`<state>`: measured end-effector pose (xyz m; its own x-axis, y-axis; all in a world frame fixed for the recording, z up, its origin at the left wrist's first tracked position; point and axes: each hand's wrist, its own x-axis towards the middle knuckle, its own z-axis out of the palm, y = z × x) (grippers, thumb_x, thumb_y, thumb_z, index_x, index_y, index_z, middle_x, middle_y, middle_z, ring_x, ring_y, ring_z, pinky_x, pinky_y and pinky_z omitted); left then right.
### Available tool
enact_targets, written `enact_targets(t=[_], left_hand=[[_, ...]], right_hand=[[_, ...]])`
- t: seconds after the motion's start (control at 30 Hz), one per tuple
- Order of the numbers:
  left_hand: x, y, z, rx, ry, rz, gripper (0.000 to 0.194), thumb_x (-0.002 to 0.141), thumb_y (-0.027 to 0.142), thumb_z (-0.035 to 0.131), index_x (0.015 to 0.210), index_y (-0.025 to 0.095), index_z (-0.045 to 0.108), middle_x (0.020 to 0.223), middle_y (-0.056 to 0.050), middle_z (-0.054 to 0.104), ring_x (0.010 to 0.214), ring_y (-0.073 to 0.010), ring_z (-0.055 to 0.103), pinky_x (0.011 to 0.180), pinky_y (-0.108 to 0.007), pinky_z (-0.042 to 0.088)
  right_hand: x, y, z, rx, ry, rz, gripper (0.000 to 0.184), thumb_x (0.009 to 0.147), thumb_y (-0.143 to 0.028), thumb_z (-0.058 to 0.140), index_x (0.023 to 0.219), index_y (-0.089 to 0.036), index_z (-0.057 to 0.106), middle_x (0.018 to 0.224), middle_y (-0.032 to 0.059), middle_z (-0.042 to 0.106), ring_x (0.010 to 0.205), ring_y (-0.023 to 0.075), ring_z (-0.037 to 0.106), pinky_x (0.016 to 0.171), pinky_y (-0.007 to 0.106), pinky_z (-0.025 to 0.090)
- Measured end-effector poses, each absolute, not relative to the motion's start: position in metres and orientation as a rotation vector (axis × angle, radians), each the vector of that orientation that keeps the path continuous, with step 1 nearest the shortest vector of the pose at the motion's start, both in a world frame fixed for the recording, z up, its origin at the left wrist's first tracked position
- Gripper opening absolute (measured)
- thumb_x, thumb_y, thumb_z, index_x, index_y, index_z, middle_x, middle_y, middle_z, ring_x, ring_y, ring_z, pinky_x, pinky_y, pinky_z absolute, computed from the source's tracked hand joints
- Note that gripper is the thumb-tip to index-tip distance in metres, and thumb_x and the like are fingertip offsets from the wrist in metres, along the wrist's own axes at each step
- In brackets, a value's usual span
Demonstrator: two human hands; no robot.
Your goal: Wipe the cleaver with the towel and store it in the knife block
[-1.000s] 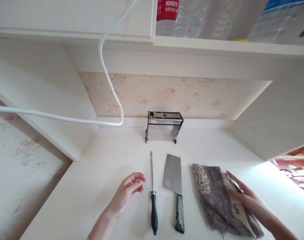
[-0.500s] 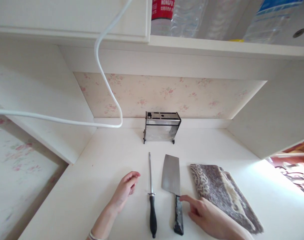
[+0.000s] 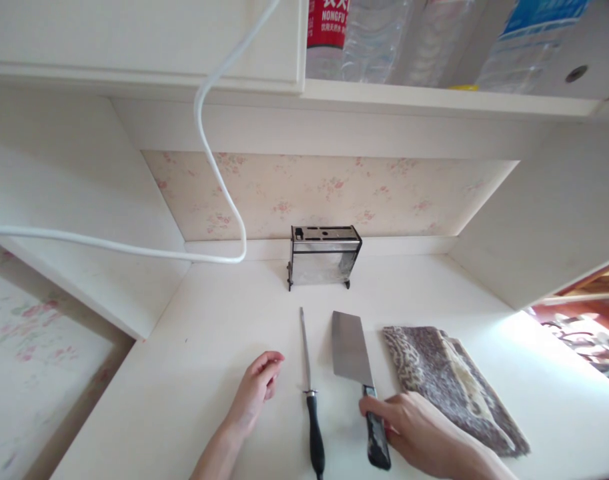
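My right hand [image 3: 407, 420] is closed round the upper part of the black handle of a cleaver [image 3: 353, 347], its wide blade pointing away from me. The lower end of the handle shows below my fingers. To the cleaver's left a honing steel [image 3: 315, 427] lies on the counter, with a thin metal rod and a black handle. My left hand [image 3: 258, 387] rests left of the steel, apart from it. Its fingers are curled together with nothing seen in them.
A folded brown-and-cream towel [image 3: 449, 387] lies right of the cleaver. A metal-and-black knife holder [image 3: 324, 257] stands at the back of the white counter [image 3: 224, 320]. A white cable [image 3: 219, 173] hangs at the left. Plastic bottles [image 3: 374, 40] fill the shelf overhead.
My right hand has gone from touching the cleaver's handle with a fingertip to gripping it. The cleaver has turned a little, its handle shifting right. My left hand has hardly moved.
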<state>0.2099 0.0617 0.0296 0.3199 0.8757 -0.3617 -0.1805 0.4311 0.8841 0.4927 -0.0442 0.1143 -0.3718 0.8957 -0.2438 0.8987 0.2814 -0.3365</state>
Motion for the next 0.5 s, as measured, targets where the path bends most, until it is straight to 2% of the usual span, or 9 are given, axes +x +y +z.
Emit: enact_targets(t=[0.07, 0.13, 0.2, 0.3, 0.5], left_hand=[[0.21, 0.062, 0.029, 0.863, 1.013, 0.82, 0.023, 0.076, 0.036, 0.062, 0.09, 0.017, 0.06, 0.057, 0.008, 0.035, 0.044, -0.0033, 0.025, 0.043, -0.021, 0.015], [0.211, 0.062, 0.028, 0.865, 1.02, 0.824, 0.024, 0.075, 0.036, 0.063, 0.089, 0.017, 0.06, 0.057, 0.008, 0.035, 0.044, -0.0034, 0.025, 0.043, -0.021, 0.016], [0.211, 0.063, 0.027, 0.864, 1.023, 0.822, 0.024, 0.074, 0.035, 0.064, 0.088, 0.017, 0.06, 0.057, 0.008, 0.036, 0.045, -0.0036, 0.026, 0.043, -0.021, 0.016], [0.212, 0.063, 0.026, 0.864, 1.023, 0.822, 0.024, 0.073, 0.036, 0.064, 0.087, 0.017, 0.06, 0.058, 0.008, 0.038, 0.045, -0.0037, 0.027, 0.042, -0.02, 0.018], [0.211, 0.062, 0.029, 0.881, 1.022, 0.837, 0.023, 0.075, 0.036, 0.063, 0.087, 0.017, 0.06, 0.06, 0.007, 0.039, 0.047, -0.0044, 0.029, 0.043, -0.02, 0.02]], right_hand=[[0.496, -0.042, 0.129, 1.897, 2.525, -0.639, 0.028, 0.075, -0.014, 0.049, 0.096, -0.028, 0.059, 0.063, -0.0025, 0.066, 0.06, 0.0179, 0.064, 0.052, 0.024, 0.035], [0.5, -0.036, 0.145, 2.104, 2.535, -0.62, 0.017, 0.081, -0.027, 0.052, 0.094, -0.027, 0.063, 0.063, -0.0018, 0.066, 0.057, 0.0163, 0.063, 0.052, 0.023, 0.04], [0.506, -0.027, 0.16, 2.37, 2.511, -0.566, 0.021, 0.083, -0.041, 0.054, 0.094, -0.027, 0.066, 0.067, -0.001, 0.068, 0.057, 0.0157, 0.063, 0.054, 0.023, 0.044], [0.516, -0.011, 0.18, 2.735, 2.374, -0.514, 0.028, 0.08, -0.05, 0.057, 0.092, -0.027, 0.069, 0.072, -0.0007, 0.071, 0.061, 0.0168, 0.064, 0.057, 0.025, 0.049], [0.53, 0.02, 0.237, 3.187, 2.118, -0.902, 0.043, 0.07, -0.051, 0.069, 0.1, -0.021, 0.067, 0.069, 0.0036, 0.071, 0.063, 0.0215, 0.068, 0.057, 0.03, 0.057]])
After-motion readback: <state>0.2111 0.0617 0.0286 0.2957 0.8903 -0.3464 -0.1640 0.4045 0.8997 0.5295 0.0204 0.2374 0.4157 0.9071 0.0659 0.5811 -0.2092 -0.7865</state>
